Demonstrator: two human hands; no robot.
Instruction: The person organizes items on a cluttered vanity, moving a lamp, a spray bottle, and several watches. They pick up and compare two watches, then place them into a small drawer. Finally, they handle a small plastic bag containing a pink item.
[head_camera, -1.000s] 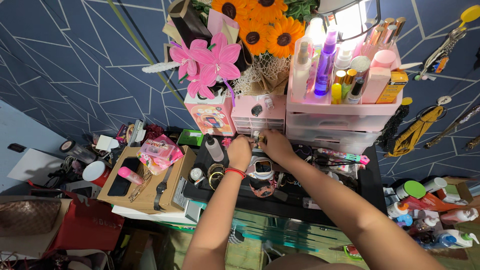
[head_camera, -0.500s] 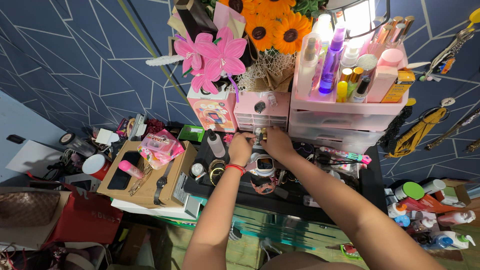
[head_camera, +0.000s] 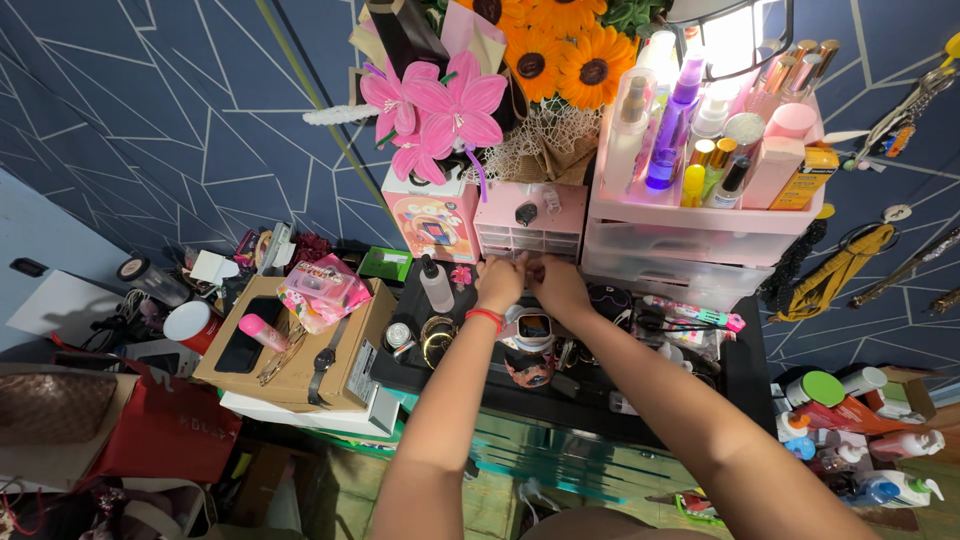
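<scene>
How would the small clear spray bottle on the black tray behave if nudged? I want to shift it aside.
The spray bottle stands upright, tall and narrow, so it would probably tip rather than slide. Its round body suggests it would roll once down. It looks like light plastic, likely sliding easily on the smooth black tray.

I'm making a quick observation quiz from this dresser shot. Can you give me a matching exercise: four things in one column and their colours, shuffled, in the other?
Things:
1. small drawer unit behind the left hand and right hand
2. sunflowers
3. cardboard box with a watch on it
4. small box by the wall

Colours:
A. brown
B. green
C. pink
D. orange with dark centres

Pairs: 1-C, 2-D, 3-A, 4-B
</scene>
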